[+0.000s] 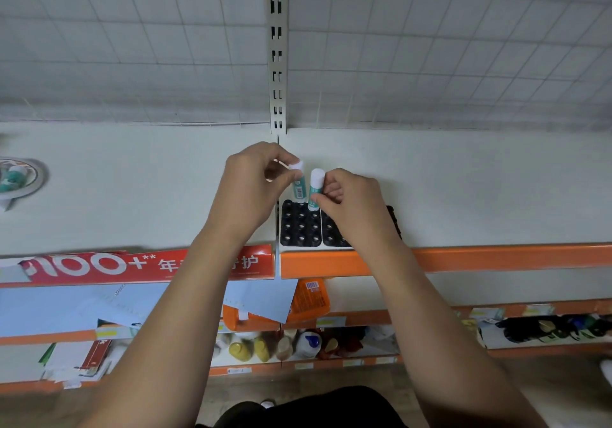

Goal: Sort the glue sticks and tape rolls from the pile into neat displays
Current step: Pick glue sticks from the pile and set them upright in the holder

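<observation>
Two glue sticks (315, 189) side by side at tray's (300, 225) rear, tray on shelf (463, 189), tape roll (33, 179) far left

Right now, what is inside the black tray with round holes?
Two white-capped teal glue sticks stand in its back row; nearer holes look empty. The right hand hides its right part.

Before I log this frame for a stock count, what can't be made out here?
Head view:
- Black tray: right part hidden under the right hand; socket count unknown.
- Right glue stick: label too small to read.
- Left glue stick: cap partly covered by left hand.
- Tape roll: blurred, cut by left edge.
</observation>
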Action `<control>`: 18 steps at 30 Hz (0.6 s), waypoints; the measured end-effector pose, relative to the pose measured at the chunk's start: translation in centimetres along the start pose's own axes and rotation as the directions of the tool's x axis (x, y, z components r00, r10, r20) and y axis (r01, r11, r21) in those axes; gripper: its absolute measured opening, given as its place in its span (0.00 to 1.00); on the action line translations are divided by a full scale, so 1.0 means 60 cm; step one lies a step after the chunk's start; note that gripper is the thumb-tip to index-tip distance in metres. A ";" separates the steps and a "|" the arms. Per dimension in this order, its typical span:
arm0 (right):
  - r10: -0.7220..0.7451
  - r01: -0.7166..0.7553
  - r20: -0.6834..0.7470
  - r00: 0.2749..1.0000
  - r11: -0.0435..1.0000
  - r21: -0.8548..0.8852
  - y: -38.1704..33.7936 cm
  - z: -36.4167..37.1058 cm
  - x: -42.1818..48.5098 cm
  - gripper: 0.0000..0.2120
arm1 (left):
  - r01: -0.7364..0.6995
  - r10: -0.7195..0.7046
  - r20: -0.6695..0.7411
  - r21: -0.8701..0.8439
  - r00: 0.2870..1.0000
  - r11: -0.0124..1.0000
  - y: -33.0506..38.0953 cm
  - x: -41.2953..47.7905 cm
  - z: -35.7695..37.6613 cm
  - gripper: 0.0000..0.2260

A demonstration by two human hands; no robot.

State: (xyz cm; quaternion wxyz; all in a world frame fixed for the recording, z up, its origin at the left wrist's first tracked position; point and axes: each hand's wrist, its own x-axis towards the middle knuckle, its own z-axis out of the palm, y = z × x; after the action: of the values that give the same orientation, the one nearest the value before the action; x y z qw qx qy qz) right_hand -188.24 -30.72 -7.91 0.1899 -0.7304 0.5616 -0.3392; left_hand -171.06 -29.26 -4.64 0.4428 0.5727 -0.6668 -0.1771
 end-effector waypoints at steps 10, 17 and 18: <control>-0.016 0.016 -0.010 1.000 0.999 -0.046 -0.001 0.006 0.001 0.09 | -0.129 0.127 0.057 0.042 0.990 0.991 -0.016 0.002 0.022 0.06; 0.043 -0.045 -0.040 0.998 0.998 -0.038 -0.012 0.013 -0.009 0.10 | -0.057 0.057 0.029 -0.009 0.998 0.998 -0.021 -0.016 0.027 0.07; 0.050 -0.051 -0.036 0.998 0.998 -0.037 -0.015 0.012 -0.010 0.10 | -0.046 0.046 0.031 -0.018 0.998 0.999 -0.020 -0.015 0.026 0.07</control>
State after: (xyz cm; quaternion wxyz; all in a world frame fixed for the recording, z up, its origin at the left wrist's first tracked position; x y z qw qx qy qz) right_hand -187.22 -29.97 -7.98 0.1748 -0.7133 0.5895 -0.3364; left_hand -171.62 -29.18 -6.78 0.4410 0.5505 -0.6851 -0.1817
